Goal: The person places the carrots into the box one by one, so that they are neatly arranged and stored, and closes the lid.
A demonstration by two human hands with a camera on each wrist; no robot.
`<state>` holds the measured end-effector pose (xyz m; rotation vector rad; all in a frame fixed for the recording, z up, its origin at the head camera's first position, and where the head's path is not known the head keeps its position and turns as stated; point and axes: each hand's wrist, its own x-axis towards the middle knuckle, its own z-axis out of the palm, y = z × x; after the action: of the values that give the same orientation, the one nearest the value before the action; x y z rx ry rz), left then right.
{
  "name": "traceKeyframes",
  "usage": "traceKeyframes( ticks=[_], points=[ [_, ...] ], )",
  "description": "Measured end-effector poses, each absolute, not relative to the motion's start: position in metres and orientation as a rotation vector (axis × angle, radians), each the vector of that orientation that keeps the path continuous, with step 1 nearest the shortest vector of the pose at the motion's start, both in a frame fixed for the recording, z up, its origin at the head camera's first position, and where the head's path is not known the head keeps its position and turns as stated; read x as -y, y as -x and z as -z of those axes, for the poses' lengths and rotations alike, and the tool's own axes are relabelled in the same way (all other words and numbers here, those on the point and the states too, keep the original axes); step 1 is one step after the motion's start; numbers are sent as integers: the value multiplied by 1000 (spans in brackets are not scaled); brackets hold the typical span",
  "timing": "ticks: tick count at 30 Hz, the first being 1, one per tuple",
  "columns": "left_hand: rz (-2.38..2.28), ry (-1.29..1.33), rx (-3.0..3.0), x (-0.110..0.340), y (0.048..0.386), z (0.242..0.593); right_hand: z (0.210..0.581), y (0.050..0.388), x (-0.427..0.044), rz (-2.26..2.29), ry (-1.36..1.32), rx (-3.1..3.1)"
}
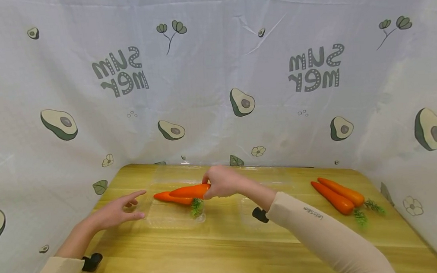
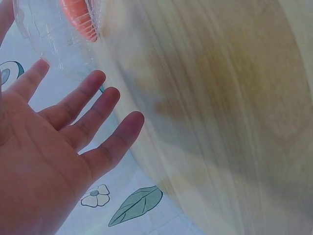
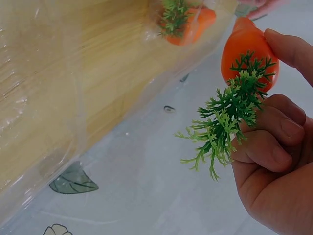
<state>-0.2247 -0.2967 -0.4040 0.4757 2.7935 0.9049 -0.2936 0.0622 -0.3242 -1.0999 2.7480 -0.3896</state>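
My right hand (image 1: 224, 183) pinches an orange toy carrot (image 1: 187, 192) near its leafy end. In the right wrist view the held carrot (image 3: 248, 44) shows green plastic leaves hanging from its top. Below it, another carrot (image 1: 162, 196) lies inside a clear plastic container (image 1: 159, 222) on the left part of the table. The held carrot partly covers that one in the head view. Beside the container's left side, my left hand (image 1: 117, 211) is spread with fingers extended and holds nothing. Its palm and parted fingers show in the left wrist view.
Two more carrots (image 1: 338, 195) with green leaves lie side by side at the right of the wooden table (image 1: 167, 262). A second clear container (image 1: 249, 220) stands partly under my right forearm. A printed cloth (image 1: 204, 68) hangs behind and at both sides.
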Motion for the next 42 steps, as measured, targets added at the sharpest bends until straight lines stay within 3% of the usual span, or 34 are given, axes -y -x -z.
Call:
traceKeyframes(
  ticks=[28, 42],
  points=[
    [-927, -510, -2797, 296, 222, 404, 339, 281, -14, 251, 1190, -2742],
    [-911, -494, -2803, 296, 222, 403, 355, 276, 6, 150, 1106, -2757]
  ],
)
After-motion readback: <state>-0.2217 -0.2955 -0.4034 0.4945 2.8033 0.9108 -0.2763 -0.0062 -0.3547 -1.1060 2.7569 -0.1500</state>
